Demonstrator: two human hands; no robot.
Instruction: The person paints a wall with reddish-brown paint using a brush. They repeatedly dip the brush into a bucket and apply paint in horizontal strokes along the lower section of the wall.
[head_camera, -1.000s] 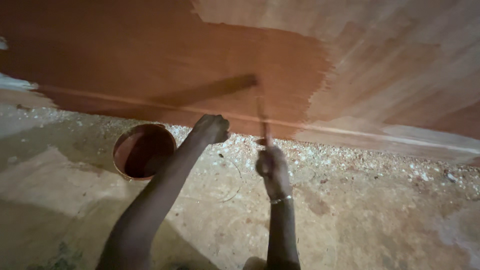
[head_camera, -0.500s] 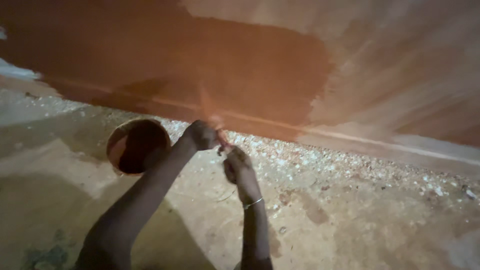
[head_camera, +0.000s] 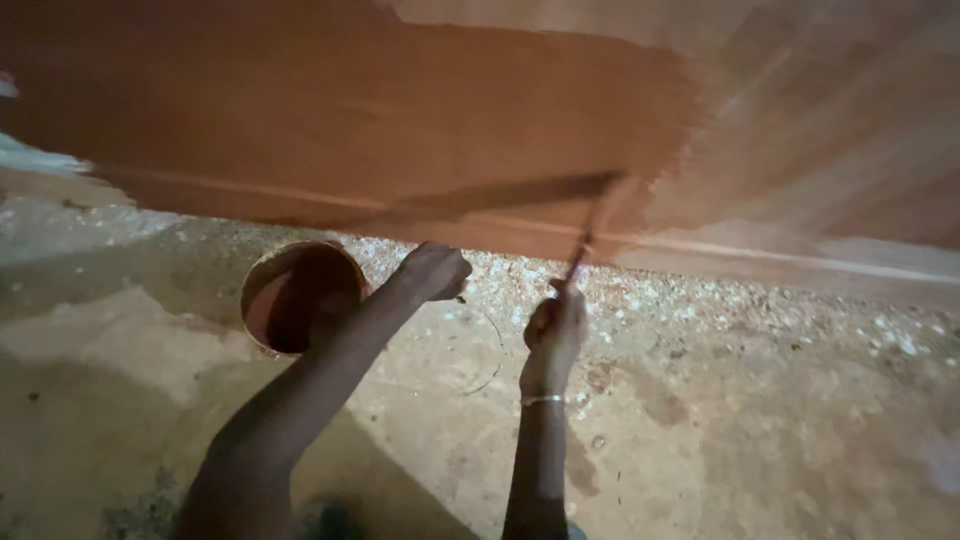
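Brush (head_camera: 590, 235) up against the red-brown painted wall (head_camera: 400, 110), its tip at the edge of the wet patch. The right hand (head_camera: 556, 325) is clenched around its handle. The left hand (head_camera: 436, 270) is balled into a fist, holding nothing, just beside the paint bucket (head_camera: 262, 300) on the gritty floor (head_camera: 760, 420).

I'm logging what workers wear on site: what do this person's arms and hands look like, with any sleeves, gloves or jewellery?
Both forearms are bare, with no sleeves in view, and neither the left hand nor the right hand is gloved. A thin, pale metallic bangle circles the right wrist. No rings or watch can be made out in the dim light.
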